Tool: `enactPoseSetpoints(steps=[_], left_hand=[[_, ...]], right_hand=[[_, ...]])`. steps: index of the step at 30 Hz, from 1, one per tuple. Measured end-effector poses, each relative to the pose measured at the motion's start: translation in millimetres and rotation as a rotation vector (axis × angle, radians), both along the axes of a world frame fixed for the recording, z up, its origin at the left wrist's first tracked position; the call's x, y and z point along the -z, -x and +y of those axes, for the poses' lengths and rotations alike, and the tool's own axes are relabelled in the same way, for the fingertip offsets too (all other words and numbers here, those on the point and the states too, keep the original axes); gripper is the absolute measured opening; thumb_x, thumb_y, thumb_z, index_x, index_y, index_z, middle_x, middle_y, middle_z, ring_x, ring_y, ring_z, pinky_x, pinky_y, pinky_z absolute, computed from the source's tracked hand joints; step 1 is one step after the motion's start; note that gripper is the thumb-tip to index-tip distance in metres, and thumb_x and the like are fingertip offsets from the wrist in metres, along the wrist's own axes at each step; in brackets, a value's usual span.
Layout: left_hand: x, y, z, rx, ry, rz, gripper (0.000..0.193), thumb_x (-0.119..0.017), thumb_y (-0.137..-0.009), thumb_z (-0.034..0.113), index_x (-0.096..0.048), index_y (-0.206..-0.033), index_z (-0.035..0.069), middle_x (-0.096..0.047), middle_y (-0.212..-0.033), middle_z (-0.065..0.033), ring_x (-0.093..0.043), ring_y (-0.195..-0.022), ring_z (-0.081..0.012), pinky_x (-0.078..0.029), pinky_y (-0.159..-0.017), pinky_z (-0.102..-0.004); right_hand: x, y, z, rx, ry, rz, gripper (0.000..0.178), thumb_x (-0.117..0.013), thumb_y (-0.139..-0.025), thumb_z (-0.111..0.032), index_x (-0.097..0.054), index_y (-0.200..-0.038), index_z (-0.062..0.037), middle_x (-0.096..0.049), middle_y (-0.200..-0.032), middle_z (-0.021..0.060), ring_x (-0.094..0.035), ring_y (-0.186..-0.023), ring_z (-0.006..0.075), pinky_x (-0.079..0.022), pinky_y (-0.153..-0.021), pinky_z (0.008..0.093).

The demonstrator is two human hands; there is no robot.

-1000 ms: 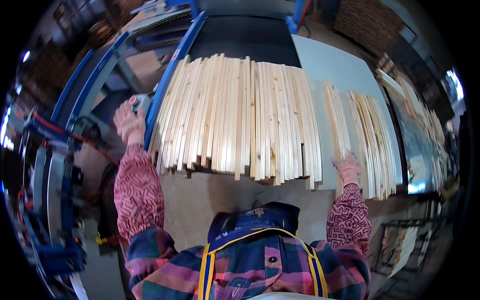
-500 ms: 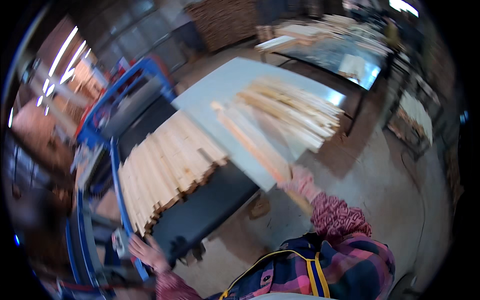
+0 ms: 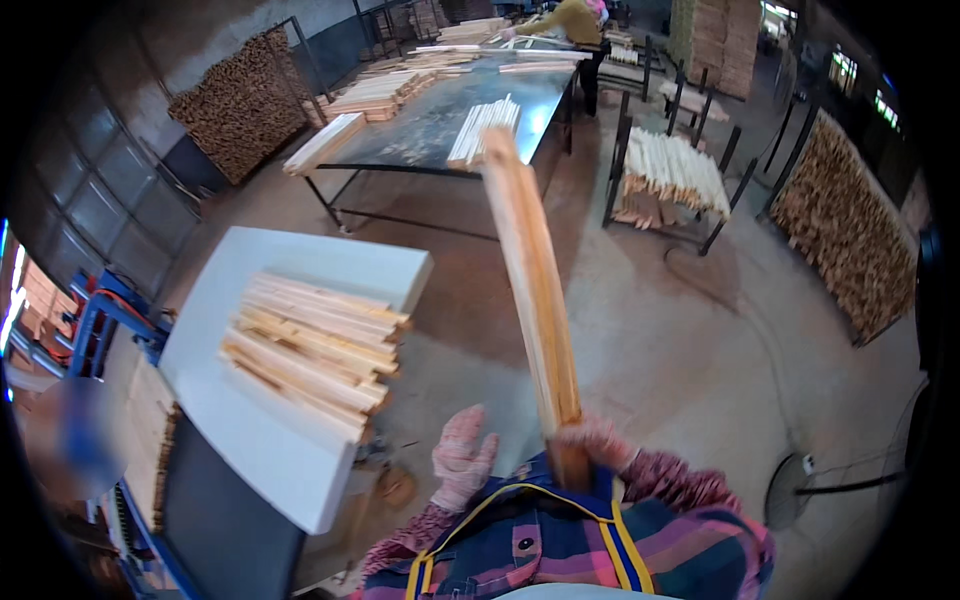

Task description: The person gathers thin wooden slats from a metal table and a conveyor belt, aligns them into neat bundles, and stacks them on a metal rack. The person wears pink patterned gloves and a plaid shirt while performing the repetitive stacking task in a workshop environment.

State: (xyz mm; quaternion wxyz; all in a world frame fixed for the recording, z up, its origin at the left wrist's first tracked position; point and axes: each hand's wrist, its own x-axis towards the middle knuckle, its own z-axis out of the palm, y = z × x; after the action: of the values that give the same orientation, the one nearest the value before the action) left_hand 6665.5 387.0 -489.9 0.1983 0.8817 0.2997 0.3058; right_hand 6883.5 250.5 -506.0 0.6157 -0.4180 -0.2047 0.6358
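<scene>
White and smooth, the counter (image 3: 270, 440) carries a spread of pale wooden strips (image 3: 310, 345), laid close together, their uneven ends reaching its right edge. Well clear of that edge, to the right of the white counter, is a long piece of wood (image 3: 537, 300), tilted, with reddish-brown streaks down one side. The right hand (image 3: 600, 443) is closed around its lower part; whether the low end touches the dark blue apron cannot be told. The left hand (image 3: 463, 462), in a pinkish glove like the other, is between the white counter and the held wood, fingers spread wide.

On the near left side of the white counter runs a flat black belt (image 3: 225, 510), with a row of strips (image 3: 145, 440) across it. Blue machine parts (image 3: 110, 310) stand to the left of the white counter, partly blurred.

Beyond the white counter is a far counter (image 3: 400, 140) with a dark, shiny top and thin black legs, more wood lying in piles along it. A person in a mustard top (image 3: 570, 25) bends over its far side. To the right of the white counter, across a grey, scuffed floor (image 3: 680, 330), stand a metal rack (image 3: 675, 175) filled with pale strips and, farther right, a tall stack of wood (image 3: 845, 220) showing its cut ends. Another such stack (image 3: 240, 105) stands behind the white counter, near a grey wall (image 3: 90, 140).
</scene>
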Motion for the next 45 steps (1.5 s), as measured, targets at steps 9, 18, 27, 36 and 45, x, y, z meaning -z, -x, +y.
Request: enactPoseSetpoints(steps=[9, 18, 27, 36, 45], left_hand=[[6, -65, 215, 0.098, 0.48, 0.355, 0.053, -0.062, -0.089, 0.043, -0.06, -0.135, 0.017, -0.062, -0.133, -0.0096, -0.055, -0.125, -0.0291, -0.043, -0.107, -0.0411], [-18, -361, 390, 0.316, 0.314, 0.522, 0.054, -0.054, -0.094, 0.047, -0.054, -0.14, 0.02, -0.058, -0.139, -0.0089, -0.052, -0.13, -0.0273, -0.04, -0.11, -0.0402], [9, -636, 468, 0.656, 0.262, 0.643, 0.054, -0.05, -0.095, 0.048, -0.051, -0.141, 0.02, -0.061, -0.131, -0.0113, -0.056, -0.122, -0.0306, -0.047, -0.101, -0.0427], [21, -749, 636, 0.307, 0.285, 0.495, 0.051, -0.056, -0.093, 0.043, -0.055, -0.136, 0.016, -0.063, -0.13, -0.0122, -0.058, -0.121, -0.0304, -0.048, -0.099, -0.0443], [25, -814, 796, 0.223, 0.517, 0.898, 0.06, -0.046, -0.097, 0.054, -0.045, -0.147, 0.021, -0.049, -0.148, -0.009, -0.046, -0.136, -0.0283, -0.038, -0.111, -0.0395]], right_hand=[[72, -36, 136, 0.187, 0.159, -0.583, 0.034, -0.043, -0.103, -0.013, -0.068, -0.123, -0.0039, -0.069, -0.121, 0.0121, -0.065, -0.112, 0.0222, -0.052, -0.099, 0.0355], [-6, -280, 275, 0.658, 0.337, -0.455, 0.04, -0.074, -0.084, -0.019, -0.064, -0.119, -0.0015, -0.069, -0.096, 0.0074, -0.066, -0.086, 0.0192, -0.055, -0.076, 0.0334], [15, -510, 397, 0.492, 0.777, -0.724, 0.053, -0.084, -0.07, -0.021, -0.062, -0.114, -0.0023, -0.067, -0.086, 0.0092, -0.064, -0.069, 0.02, -0.054, -0.062, 0.0353], [57, -743, 625, 0.199, 0.546, -0.765, 0.052, -0.084, -0.072, -0.024, -0.066, -0.118, -0.0065, -0.07, -0.089, 0.0057, -0.065, -0.075, 0.0166, -0.054, -0.065, 0.0324], [26, -824, 840, 0.065, 0.542, -0.884, 0.047, -0.084, -0.073, -0.037, -0.071, -0.104, -0.004, -0.072, -0.088, 0.0137, -0.07, -0.081, 0.0262, -0.054, -0.072, 0.037]])
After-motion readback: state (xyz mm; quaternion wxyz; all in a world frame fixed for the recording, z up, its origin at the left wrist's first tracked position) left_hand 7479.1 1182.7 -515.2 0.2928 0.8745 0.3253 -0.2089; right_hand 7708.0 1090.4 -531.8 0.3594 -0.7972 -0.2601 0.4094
